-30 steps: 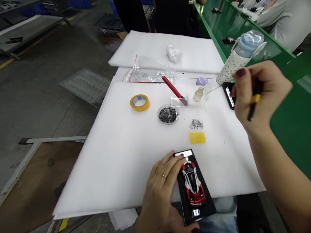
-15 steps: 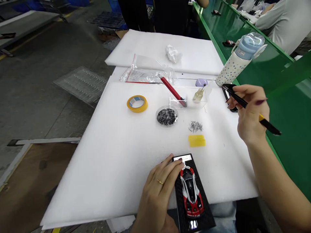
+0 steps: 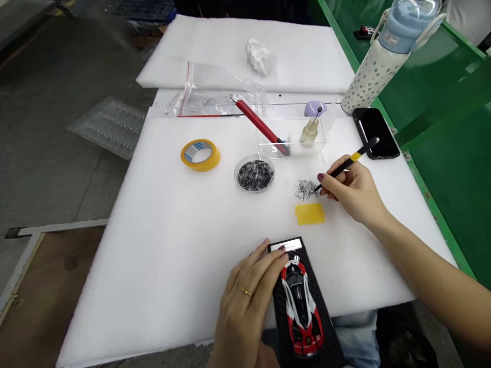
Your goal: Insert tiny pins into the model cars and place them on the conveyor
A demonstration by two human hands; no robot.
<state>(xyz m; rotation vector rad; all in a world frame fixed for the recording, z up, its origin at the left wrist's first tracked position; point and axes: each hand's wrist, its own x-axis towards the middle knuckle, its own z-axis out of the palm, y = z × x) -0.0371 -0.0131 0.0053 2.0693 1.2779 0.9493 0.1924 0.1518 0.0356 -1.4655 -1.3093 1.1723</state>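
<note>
My left hand (image 3: 249,301) grips the left side of a black display base (image 3: 282,306), fingertips resting on its far end near a white label. On that base sits a red, white and black model car (image 3: 303,306). In my right hand (image 3: 351,189) are black tweezers (image 3: 349,162) with a yellow band, held like a pen. Their tips touch the right edge of a small pile of thin black slivers (image 3: 305,189). Just nearer lies a piece of yellow tape (image 3: 310,213). A round clear dish (image 3: 254,174) holds many more slivers.
A yellow tape roll (image 3: 200,155) lies left of the dish. Behind it, a clear tray (image 3: 291,151) holds a small bottle (image 3: 309,132) and a red-handled knife (image 3: 261,125). A phone (image 3: 376,133) and a spotted water bottle (image 3: 378,69) stand along the right edge; crumpled tissue (image 3: 259,56) lies behind.
My right hand has come left and down from beside the phone to the sliver pile, the tweezers now pointing down into it. My left hand stays on the base. The view has tilted down.
</note>
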